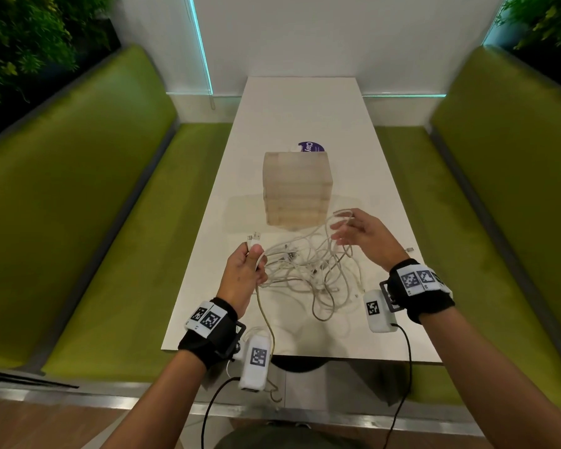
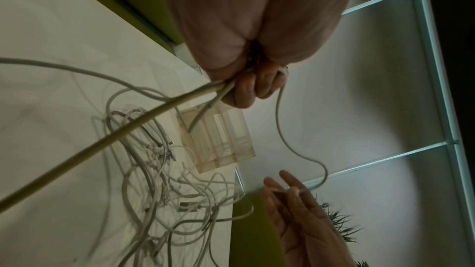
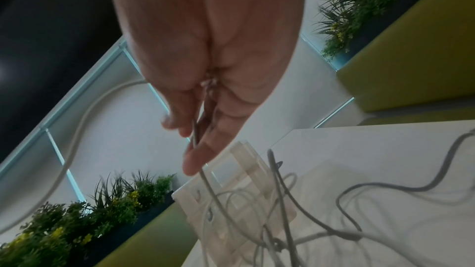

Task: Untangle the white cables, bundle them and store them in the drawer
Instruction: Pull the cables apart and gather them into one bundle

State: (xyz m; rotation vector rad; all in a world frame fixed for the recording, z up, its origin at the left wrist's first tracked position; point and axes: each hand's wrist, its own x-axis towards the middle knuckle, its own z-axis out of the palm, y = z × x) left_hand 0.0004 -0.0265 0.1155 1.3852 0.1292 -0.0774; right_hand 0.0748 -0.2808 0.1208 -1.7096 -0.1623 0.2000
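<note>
Several cable ends (image 1: 254, 238) pinched in the left hand (image 1: 245, 268) just off the table's left edge, fingers curled round them; best kept firm and level as the anchor while the rest gets teased free. Middle of the table (image 1: 389, 328): white cables (image 1: 308, 270) heaped in a loose tangle just in front of the translucent drawer unit (image 1: 297, 189), drawers seemingly closed. Right hand (image 1: 363, 233), fingers nearly straight with one strand (image 1: 344, 215) running between them: slide along slowly, lifting loops over instead of tugging
</note>
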